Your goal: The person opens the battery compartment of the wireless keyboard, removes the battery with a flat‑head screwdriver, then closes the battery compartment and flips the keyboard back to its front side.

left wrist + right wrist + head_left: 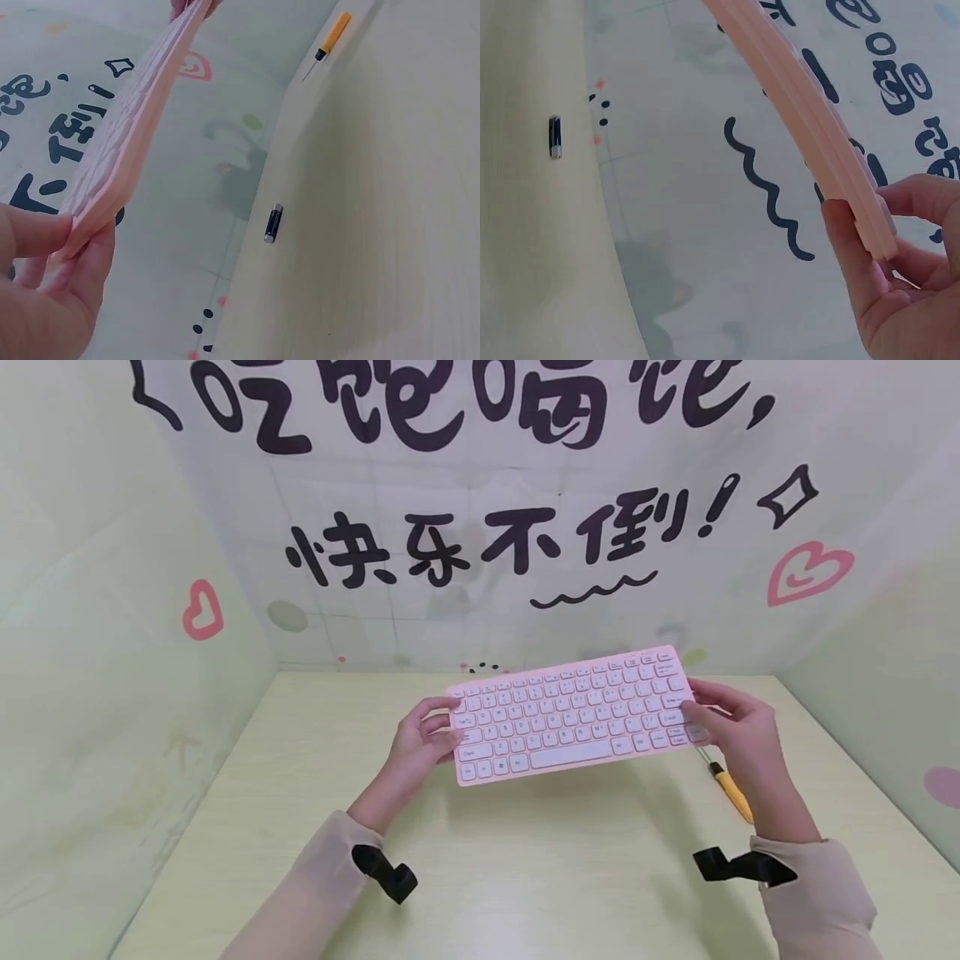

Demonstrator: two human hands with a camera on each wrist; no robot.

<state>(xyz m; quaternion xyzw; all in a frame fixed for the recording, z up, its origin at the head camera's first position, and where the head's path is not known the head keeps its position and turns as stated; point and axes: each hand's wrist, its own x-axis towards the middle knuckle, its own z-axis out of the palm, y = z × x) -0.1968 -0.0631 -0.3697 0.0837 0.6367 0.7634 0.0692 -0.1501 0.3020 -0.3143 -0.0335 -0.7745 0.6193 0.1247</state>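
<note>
A pink keyboard [570, 714] with white keys is held up above the table, tilted so its keys face the head camera and its right end sits higher. At its left end my left hand [426, 735] grips the edge between thumb and fingers. My right hand [738, 731] pinches the opposite end. The left wrist view shows the keyboard [135, 120] nearly edge-on, and in the right wrist view its pink underside [802, 120] is visible. Behind the right hand, a screwdriver [731, 793] with a yellow handle lies on the table, its shaft partly hidden.
A small dark cylinder with a silver end, like a battery [274, 223], lies on the pale wooden table [480, 877] near the back wall; the keyboard hides it from the head view. Printed cloth walls [480, 635] enclose the back and both sides.
</note>
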